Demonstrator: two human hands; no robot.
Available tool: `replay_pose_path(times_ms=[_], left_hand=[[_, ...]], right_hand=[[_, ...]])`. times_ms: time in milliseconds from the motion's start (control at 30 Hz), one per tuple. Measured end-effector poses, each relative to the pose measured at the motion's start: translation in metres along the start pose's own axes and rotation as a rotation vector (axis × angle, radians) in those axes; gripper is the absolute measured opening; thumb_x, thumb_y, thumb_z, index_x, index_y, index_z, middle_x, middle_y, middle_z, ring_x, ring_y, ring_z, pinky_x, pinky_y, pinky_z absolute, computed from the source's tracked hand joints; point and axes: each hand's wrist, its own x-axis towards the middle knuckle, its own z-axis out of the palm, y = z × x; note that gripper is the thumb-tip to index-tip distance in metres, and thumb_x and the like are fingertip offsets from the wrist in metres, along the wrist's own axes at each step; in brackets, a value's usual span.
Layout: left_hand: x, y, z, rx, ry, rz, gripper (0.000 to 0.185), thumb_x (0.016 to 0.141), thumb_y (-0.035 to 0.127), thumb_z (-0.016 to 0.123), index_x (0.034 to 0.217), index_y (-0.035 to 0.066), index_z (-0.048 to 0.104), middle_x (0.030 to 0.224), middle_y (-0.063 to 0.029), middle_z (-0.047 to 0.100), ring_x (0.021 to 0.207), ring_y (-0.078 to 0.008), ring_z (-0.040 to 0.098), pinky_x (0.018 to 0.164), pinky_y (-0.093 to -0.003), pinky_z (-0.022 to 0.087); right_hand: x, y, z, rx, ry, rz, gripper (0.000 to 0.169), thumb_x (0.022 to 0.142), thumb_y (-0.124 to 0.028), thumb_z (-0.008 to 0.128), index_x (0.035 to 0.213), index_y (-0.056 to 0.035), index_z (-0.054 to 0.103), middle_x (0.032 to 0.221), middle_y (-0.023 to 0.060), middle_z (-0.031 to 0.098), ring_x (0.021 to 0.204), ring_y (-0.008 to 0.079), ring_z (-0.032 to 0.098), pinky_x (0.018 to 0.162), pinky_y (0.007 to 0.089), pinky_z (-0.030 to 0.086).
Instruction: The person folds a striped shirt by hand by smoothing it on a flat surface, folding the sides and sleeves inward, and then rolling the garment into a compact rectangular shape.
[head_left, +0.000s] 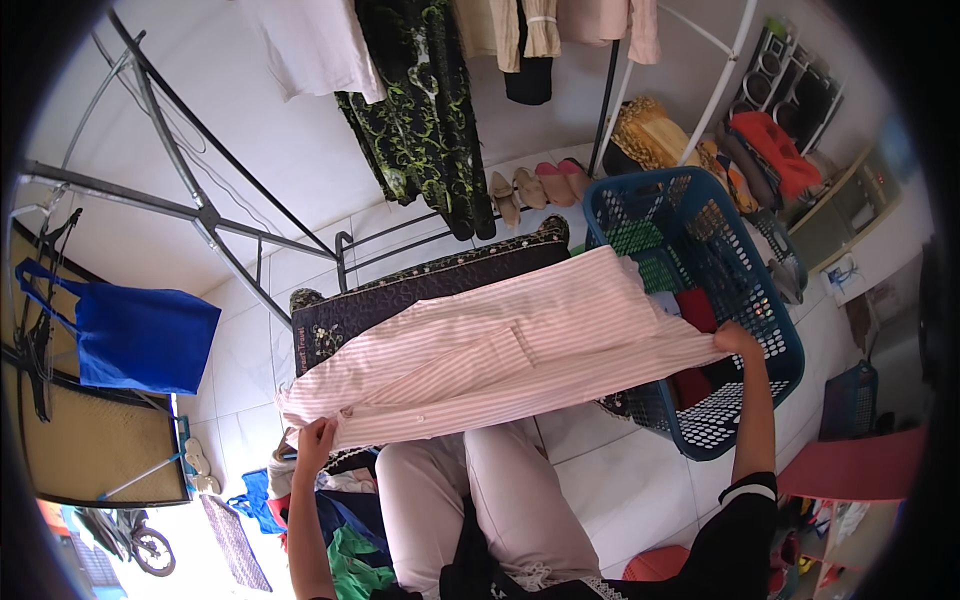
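Observation:
A pink-and-white striped shirt (465, 330) lies folded lengthwise across a low surface covered in dark embroidered cloth (397, 300). One sleeve runs slantwise over its middle, and small buttons show along the near edge. My left hand (316, 439) pinches the shirt's near left corner. At the other end my right hand (736, 339) grips the hem, stretching it out over the blue plastic laundry basket (772, 330). Red and other cloth shows inside the basket, partly covered by the shirt's end.
Clothes, including a black-and-green patterned garment (420, 112), hang beyond the covered surface. Shoes (529, 187) stand below them. A metal frame (206, 217) and a blue bag (146, 334) are at the left. More clothes (352, 555) are piled beside my left leg.

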Motion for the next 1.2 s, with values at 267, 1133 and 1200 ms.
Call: replay_pose_path(times_ms=[267,1133,1200], left_hand=[[-0.010,0.031,0.002,0.161,0.286,0.181,0.027,0.083,0.008,0.056,0.108,0.000,0.051,0.098,-0.0180,0.055,0.087,-0.0317,0.056,0.074,-0.0394,0.044],[-0.017,0.019,0.029,0.470,0.010,0.582,0.060,0.073,-0.002,0.052,0.132,0.008,0.043,0.135,-0.0080,0.045,0.125,-0.0225,0.043,0.105,-0.0400,0.034],[-0.014,0.023,0.027,0.456,0.017,0.568,0.062,0.070,-0.006,0.052,0.130,0.010,0.046,0.132,-0.0077,0.048,0.123,-0.0230,0.044,0.103,-0.0388,0.036]], right_hand=[[-0.050,-0.038,0.013,-0.196,0.346,-0.134,0.059,0.068,-0.009,0.062,0.125,-0.0071,0.044,0.138,0.0183,0.033,0.124,0.0385,0.037,0.097,0.0505,0.034],[-0.115,-0.114,0.052,-0.065,0.672,-0.776,0.060,0.070,0.007,0.054,0.128,-0.0022,0.044,0.126,0.0173,0.050,0.110,0.0318,0.053,0.088,0.0368,0.047],[-0.108,-0.109,0.050,0.033,0.621,-0.670,0.057,0.070,0.004,0.056,0.126,-0.0022,0.046,0.120,0.0185,0.054,0.104,0.0331,0.057,0.086,0.0385,0.048]])
